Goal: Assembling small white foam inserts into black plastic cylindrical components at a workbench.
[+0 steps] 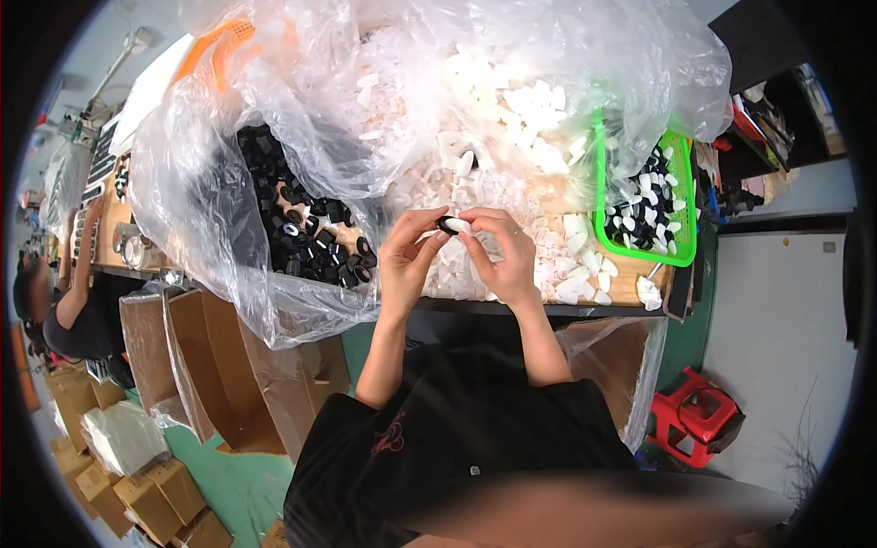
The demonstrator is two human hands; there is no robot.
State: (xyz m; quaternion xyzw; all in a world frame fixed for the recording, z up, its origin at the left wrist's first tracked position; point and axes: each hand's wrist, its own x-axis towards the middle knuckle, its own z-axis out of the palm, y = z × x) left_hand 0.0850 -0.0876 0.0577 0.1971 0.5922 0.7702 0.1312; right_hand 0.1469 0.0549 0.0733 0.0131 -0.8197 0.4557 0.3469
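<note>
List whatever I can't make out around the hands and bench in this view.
All in the head view:
Held piece: partly covered by fingers of the left hand and right hand.
Green basket: far end veiled by plastic sheet.
Co-worker's hand: finger detail too small.

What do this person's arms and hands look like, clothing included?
The left hand and right hand are bare, with no gloves or wristbands visible. A black top has short sleeves that leave the forearms uncovered; a reddish line design marks its left side.
</note>
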